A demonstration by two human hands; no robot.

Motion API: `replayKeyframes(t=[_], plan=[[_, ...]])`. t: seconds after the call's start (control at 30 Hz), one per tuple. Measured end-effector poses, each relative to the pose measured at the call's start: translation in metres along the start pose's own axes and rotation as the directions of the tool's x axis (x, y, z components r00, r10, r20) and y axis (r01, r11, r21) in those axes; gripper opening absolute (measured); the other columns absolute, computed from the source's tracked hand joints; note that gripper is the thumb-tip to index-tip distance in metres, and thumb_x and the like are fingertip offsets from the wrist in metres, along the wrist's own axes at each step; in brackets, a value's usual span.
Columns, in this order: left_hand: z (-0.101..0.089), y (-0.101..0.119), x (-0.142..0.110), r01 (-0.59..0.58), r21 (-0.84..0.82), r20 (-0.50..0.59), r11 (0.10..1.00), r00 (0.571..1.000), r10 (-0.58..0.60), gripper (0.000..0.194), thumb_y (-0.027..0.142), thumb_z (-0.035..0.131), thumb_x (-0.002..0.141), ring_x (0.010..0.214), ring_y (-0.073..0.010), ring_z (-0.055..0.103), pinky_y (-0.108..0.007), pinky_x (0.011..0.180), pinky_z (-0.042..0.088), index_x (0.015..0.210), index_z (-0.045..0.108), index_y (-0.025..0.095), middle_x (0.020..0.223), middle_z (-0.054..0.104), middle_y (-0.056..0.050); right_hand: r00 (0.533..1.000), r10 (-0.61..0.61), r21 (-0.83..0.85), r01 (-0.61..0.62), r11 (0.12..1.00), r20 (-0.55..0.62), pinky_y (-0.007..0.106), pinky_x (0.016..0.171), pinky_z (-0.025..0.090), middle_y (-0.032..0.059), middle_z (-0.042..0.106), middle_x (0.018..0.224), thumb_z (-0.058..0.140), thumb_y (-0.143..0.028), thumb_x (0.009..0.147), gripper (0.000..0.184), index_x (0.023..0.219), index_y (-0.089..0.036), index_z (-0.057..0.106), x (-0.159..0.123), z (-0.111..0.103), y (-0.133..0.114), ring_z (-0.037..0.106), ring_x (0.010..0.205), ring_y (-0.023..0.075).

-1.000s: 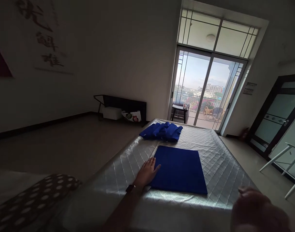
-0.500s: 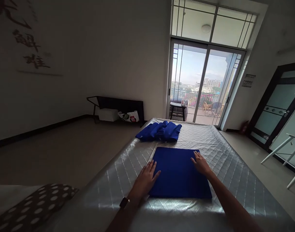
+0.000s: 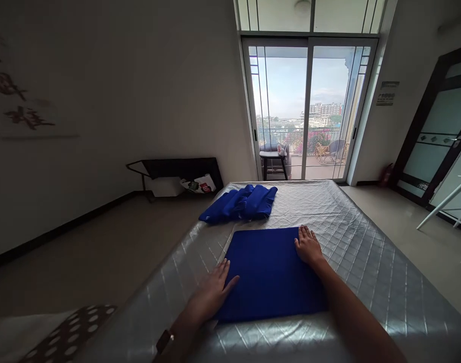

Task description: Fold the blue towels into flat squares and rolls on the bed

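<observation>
A flat blue rectangle of folded cloth [image 3: 268, 277] lies on the silver quilted mattress [image 3: 366, 282]. My left hand [image 3: 211, 292] rests along its left edge, fingers extended and thumb apart over the cloth. At the far right corner, my right hand [image 3: 308, 244] lies flat, its fingers stretched forward along the edge. Neither hand grips anything. Beyond the flat piece sits a rumpled heap of blue cloth [image 3: 240, 202], untouched by either hand.
A polka-dot fabric [image 3: 71, 333] is at the lower left. By the wall stands a dark bench [image 3: 181, 166] with a white box [image 3: 166, 186] and a bag [image 3: 200, 184] beneath. A sliding glass door [image 3: 309, 111] is behind the mattress. White furniture legs [image 3: 442, 201] stand at right.
The camera view has turned slightly. My left hand still lies at the left edge, and my right hand has shifted slightly along the far right corner. The cloth heap keeps its shape.
</observation>
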State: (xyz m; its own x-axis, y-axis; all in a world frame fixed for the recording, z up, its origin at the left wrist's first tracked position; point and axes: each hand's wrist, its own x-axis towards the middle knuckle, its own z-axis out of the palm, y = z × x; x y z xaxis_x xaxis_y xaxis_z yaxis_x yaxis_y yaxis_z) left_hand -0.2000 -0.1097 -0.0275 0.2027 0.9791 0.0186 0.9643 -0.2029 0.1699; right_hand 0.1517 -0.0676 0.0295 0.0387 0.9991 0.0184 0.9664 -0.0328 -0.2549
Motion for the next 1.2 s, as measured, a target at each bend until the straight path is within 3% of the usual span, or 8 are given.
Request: replayKeyframes(t=[0.13,0.23,0.37,0.47,0.57,0.7,0.87,1.2], plan=[[-0.010,0.027,0.025,-0.113,0.040,0.042,0.993,0.993,0.111,0.081,0.068,0.024,0.097,0.152,-0.0285,0.025,-0.046,0.123,0.025,0.154,0.037,0.012,0.163,0.031,-0.013,0.999,0.001,0.064,-0.004,0.998,0.046,0.036,0.124,0.009,0.0125,0.020,0.165,0.023,-0.038,0.102,0.066,0.159,-0.004,0.023,0.004,0.004,0.002,0.011,0.155,0.0192],[-0.010,0.084,0.061,-0.302,0.028,-0.002,0.953,0.953,0.303,0.073,0.063,0.023,0.100,0.152,-0.0265,0.026,-0.045,0.123,0.024,0.154,0.040,0.017,0.162,0.035,-0.011,0.999,0.014,0.079,-0.017,0.997,0.036,0.037,0.124,0.009,0.0114,0.020,0.165,0.024,-0.040,0.102,0.066,0.159,-0.006,0.023,0.005,0.006,0.003,0.012,0.155,0.0194],[0.000,0.164,0.110,-0.532,0.033,-0.059,0.846,0.844,0.533,0.059,0.048,0.024,0.105,0.151,-0.0256,0.029,-0.049,0.122,0.026,0.156,0.035,0.021,0.161,0.037,-0.012,1.000,0.009,0.068,-0.010,0.998,0.019,0.036,0.124,0.011,0.0130,0.023,0.164,0.025,-0.037,0.102,0.065,0.158,-0.004,0.024,0.003,0.004,0.003,0.014,0.155,0.0196],[0.008,0.189,0.131,-0.512,0.027,-0.036,0.859,0.858,0.512,0.058,0.045,0.028,0.104,0.150,-0.0271,0.032,-0.051,0.122,0.027,0.158,0.030,0.023,0.161,0.037,-0.013,1.000,-0.001,0.041,0.000,0.999,0.023,0.036,0.124,0.011,0.0138,0.024,0.164,0.024,-0.033,0.102,0.064,0.158,-0.003,0.025,0.002,0.002,0.002,0.014,0.155,0.0191],[0.009,0.175,0.135,-0.392,0.002,-0.013,0.920,0.920,0.392,0.062,0.051,0.024,0.104,0.151,-0.0260,0.029,-0.048,0.124,0.023,0.157,0.032,0.021,0.162,0.035,-0.012,1.000,0.005,0.031,-0.006,0.999,0.020,0.036,0.124,0.011,0.0138,0.024,0.164,0.023,-0.034,0.102,0.064,0.158,-0.003,0.026,0.002,0.002,0.001,0.014,0.155,0.0192],[-0.003,0.112,0.125,-0.153,-0.001,-0.027,0.988,0.988,0.153,0.073,0.059,0.018,0.101,0.153,-0.0276,0.024,-0.047,0.124,0.021,0.155,0.035,0.012,0.163,0.030,-0.015,0.999,0.021,0.019,-0.022,1.000,0.026,0.036,0.124,0.010,0.0129,0.023,0.165,0.022,-0.036,0.103,0.064,0.158,-0.004,0.024,0.002,0.001,0.000,0.014,0.155,0.0185],[-0.019,0.042,0.113,0.063,-0.003,-0.062,0.998,0.996,-0.063,0.083,0.064,0.013,0.099,0.152,-0.0299,0.024,-0.048,0.123,0.021,0.155,0.032,0.006,0.163,0.030,-0.018,0.998,0.036,-0.025,-0.035,0.999,0.056,0.035,0.124,0.009,0.0120,0.020,0.166,0.020,-0.036,0.104,0.064,0.159,-0.005,0.021,0.000,-0.003,-0.001,0.012,0.155,0.0172],[-0.023,0.046,0.108,0.111,-0.029,-0.042,0.993,0.993,-0.112,0.083,0.062,0.015,0.099,0.155,-0.0268,0.016,-0.041,0.125,0.017,0.157,0.026,0.004,0.165,0.025,-0.017,0.997,0.040,-0.136,-0.031,0.990,0.071,0.038,0.124,0.008,0.0141,0.024,0.165,0.022,-0.033,0.103,0.062,0.158,-0.004,0.025,0.006,-0.011,-0.005,0.015,0.155,0.0197]])
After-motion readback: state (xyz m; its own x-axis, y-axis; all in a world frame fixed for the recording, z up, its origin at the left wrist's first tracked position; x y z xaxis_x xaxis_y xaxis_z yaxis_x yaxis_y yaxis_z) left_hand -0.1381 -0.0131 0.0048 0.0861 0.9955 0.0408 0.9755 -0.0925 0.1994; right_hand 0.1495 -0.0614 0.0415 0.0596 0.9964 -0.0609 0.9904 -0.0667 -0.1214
